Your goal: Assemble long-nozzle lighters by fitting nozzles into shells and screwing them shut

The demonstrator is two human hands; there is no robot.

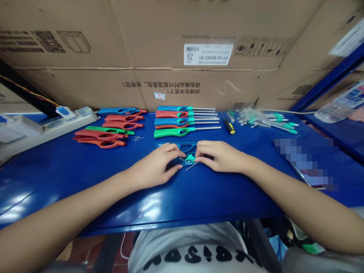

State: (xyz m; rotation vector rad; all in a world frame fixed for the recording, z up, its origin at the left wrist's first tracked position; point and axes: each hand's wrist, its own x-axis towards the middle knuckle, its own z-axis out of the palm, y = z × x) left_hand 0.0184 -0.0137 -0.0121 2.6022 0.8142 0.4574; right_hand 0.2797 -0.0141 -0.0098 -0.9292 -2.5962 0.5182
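Both hands meet over a blue lighter shell [184, 146] lying on the blue table. My left hand [159, 165] comes from the left, its thumb and forefinger closed in toward small parts at the shell; exactly what they grip is too small to make out. From the right, my right hand [217, 156] pinches by a small green part [190, 158], its fingertips touching that part's right side. A thin metal rod [191, 167] lies slanted just below the green part. The fingers partly cover the shell.
Assembled lighters [170, 132] lie in a row behind the hands, coloured shells [99, 144] at left beside small screws [138, 138]. A screwdriver [229, 126], metal tubes with green ends [273, 120] and a pixelated phone-like object [304, 163] are at right. A power strip [51, 131] borders the left.
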